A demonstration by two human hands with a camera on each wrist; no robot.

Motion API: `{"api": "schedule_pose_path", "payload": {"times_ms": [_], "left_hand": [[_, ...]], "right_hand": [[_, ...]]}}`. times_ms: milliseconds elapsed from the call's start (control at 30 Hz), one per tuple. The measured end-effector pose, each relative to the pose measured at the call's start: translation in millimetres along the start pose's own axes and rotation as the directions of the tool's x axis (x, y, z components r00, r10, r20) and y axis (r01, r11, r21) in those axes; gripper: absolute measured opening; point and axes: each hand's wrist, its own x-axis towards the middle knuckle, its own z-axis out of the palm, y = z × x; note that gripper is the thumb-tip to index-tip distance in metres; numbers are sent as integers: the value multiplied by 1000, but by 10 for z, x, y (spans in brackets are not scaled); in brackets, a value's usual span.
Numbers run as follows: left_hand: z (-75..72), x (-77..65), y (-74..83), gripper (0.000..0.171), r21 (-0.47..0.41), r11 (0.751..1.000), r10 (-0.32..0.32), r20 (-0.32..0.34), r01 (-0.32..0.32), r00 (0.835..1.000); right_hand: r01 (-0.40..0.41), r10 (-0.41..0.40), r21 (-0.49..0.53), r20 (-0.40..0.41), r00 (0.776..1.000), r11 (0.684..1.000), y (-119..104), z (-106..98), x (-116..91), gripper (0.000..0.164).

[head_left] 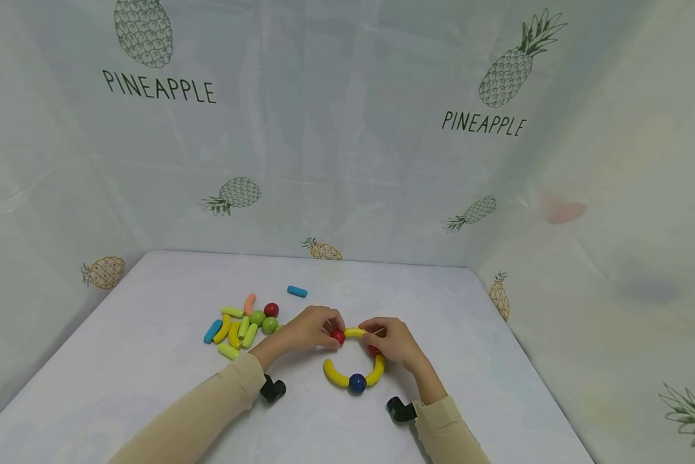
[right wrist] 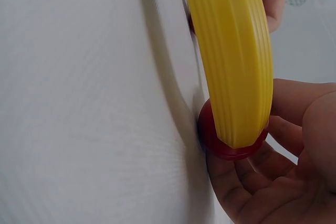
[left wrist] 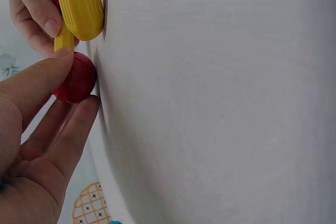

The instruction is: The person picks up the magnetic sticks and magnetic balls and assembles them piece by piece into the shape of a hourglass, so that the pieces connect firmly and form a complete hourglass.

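My left hand (head_left: 314, 327) pinches a red ball (left wrist: 79, 80) between thumb and fingers, low over the table. A yellow banana-shaped piece (head_left: 355, 332) runs from that ball toward my right hand (head_left: 395, 341). The right hand's fingers curl round a second red ball (right wrist: 226, 148), partly hidden in the head view. Against this ball stands the end of another yellow banana-shaped piece (right wrist: 231, 51). A dark blue ball (head_left: 357, 383) joins it at the near side to a third yellow curved piece (head_left: 334, 374). Together they form a ring with a gap at the left.
Left of my left hand lies a loose group of pieces: yellow bananas (head_left: 222, 329), light green sticks (head_left: 250, 336), green balls (head_left: 270, 325), a red ball (head_left: 271, 310), an orange curved piece (head_left: 250, 304) and a blue stick (head_left: 213, 331). Another blue stick (head_left: 297, 291) lies farther back.
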Motion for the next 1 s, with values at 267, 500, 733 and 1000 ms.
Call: {"api": "schedule_pose_path", "payload": {"times_ms": [267, 500, 733, 1000], "left_hand": [[-6, 17, 0, 26, 19, 1000, -12, -3, 12, 1000], [-15, 16, -11, 26, 23, 1000, 15, -6, -15, 1000], [-48, -9, -63, 27, 23, 1000, -4, -16, 5, 1000], [-153, -186, -124, 26, -25, 1000, -16, -39, 15, 999]], "right_hand": [[-5, 5, 18, 14, 1000, 1000, -5, 11, -11, 23], [-8, 8, 26, 26, 1000, 1000, -26, 16, -20, 25], [-5, 5, 11, 19, 1000, 1000, -14, 17, -11, 24], [-6, 7, -5, 11, 1000, 1000, -2, 12, -9, 24]]}}
